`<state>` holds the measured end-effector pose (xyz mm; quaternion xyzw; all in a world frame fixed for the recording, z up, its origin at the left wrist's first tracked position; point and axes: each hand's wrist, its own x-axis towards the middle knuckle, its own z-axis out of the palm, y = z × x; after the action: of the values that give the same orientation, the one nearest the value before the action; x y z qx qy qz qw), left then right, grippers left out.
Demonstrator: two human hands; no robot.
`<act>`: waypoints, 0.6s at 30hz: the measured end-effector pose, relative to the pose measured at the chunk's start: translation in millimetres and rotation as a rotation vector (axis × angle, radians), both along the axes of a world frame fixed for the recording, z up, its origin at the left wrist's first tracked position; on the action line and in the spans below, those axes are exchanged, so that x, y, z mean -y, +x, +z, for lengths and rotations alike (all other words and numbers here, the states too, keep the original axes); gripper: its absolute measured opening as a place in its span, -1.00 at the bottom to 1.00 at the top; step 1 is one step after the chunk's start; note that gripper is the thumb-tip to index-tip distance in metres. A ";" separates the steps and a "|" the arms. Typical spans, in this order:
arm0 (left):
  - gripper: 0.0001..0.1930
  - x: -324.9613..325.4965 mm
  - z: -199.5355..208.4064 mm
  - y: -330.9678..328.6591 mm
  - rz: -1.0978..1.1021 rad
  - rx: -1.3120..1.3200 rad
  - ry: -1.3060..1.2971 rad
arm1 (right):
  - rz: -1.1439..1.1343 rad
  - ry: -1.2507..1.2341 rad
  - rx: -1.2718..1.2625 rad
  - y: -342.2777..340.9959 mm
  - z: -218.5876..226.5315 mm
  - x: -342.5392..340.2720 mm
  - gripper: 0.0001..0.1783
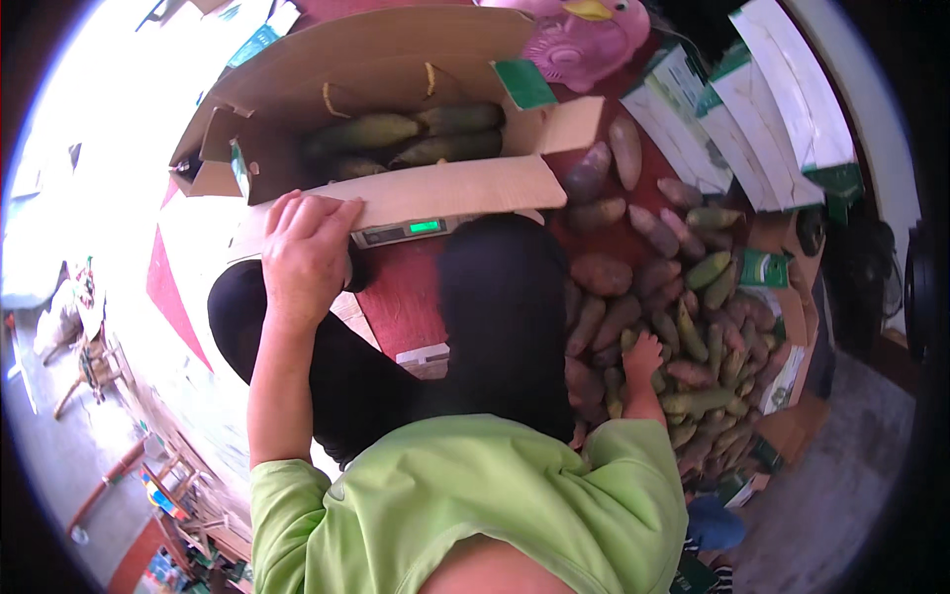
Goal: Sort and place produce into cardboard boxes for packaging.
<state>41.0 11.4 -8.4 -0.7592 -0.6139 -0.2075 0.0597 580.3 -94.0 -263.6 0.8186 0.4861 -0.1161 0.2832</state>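
Four or more long, smooth green vegetables [450, 150] lay inside the large brown cardboard box [381, 64] on the far side, its flaps unfolded; many pinkish-brown and green tubers [698, 401] were left heaped at the right. The left arm stretched far, its left hand [309, 238] draped over the box's near flap [450, 191], any pinch unclear. The right hand [643, 358] reached palm-down into the heap, its grip obscured.
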 end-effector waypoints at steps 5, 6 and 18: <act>-0.77 1.6 -0.1 0.2 -0.007 -0.022 -0.012 | 0.148 -0.076 0.016 1.2 -4.6 8.4 -0.53; -0.77 0.9 -0.2 0.5 -0.003 -0.021 -0.006 | 0.152 -0.070 0.018 3.8 -3.8 6.5 -0.53; -0.78 7.1 -1.8 -6.3 0.011 0.033 -0.056 | 0.069 0.653 -0.548 -10.2 41.2 -63.0 -0.34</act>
<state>34.6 4.3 -10.2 -0.7535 -0.6247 -0.2025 0.0294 570.0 -31.0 -222.4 0.7875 0.5816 -0.1598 -0.1269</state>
